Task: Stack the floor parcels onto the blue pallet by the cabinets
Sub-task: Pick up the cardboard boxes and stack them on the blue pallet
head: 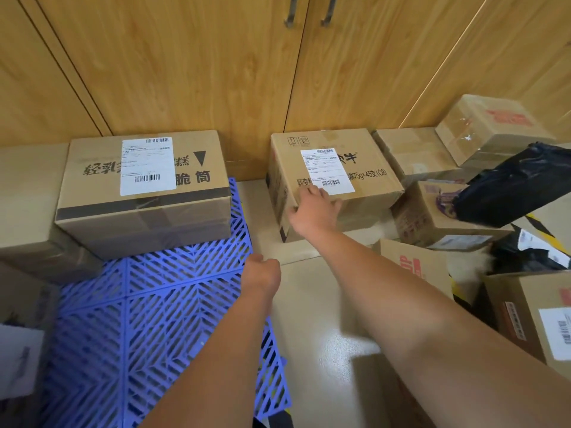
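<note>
A blue lattice pallet point(160, 304) lies on the floor at lower left. A large cardboard box point(142, 193) with a white label stands on its far end, against the cabinets. To the right, on the bare floor, stands a second labelled cardboard box point(364, 168). My right hand point(312, 208) rests on this box's near left top corner, fingers spread over the edge. My left hand point(261, 274) hovers above the pallet's right edge with the fingers curled and nothing in them.
Wooden cabinet doors point(216, 72) form the back wall. More cardboard boxes point(432, 220) and black plastic mailer bags point(513, 186) are heaped on the floor at right. Other parcels point(27, 211) crowd the pallet's left side. Beige floor point(324, 310) shows between pallet and heap.
</note>
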Available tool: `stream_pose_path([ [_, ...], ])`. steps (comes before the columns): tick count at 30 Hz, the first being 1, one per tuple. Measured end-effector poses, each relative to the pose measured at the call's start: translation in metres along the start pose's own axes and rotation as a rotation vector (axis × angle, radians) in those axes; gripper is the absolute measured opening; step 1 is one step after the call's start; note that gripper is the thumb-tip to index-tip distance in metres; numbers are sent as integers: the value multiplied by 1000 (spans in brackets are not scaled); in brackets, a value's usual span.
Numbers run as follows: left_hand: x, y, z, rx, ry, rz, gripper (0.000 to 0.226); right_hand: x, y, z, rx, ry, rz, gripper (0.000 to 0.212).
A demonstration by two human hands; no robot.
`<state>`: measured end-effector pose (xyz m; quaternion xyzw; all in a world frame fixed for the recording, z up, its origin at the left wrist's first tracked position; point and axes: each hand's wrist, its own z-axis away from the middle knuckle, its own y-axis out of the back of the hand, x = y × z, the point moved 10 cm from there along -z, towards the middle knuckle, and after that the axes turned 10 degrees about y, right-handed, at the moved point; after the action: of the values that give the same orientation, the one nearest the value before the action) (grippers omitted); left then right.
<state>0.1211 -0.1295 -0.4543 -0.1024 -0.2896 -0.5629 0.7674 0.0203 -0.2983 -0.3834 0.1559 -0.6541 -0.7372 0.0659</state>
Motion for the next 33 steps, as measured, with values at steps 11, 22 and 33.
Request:
stream_pose_path([
  [11, 18, -19, 23, -53, -35, 131, 50, 70, -5, 103, 116, 20, -112, 36],
  [22, 31, -95, 51, -400, -136, -43, 67, 60, 111, 44, 269, 78, -297, 72],
  [33, 7, -21, 5, 69, -29, 308, 45, 21, 1, -4, -201, -122, -194, 95],
])
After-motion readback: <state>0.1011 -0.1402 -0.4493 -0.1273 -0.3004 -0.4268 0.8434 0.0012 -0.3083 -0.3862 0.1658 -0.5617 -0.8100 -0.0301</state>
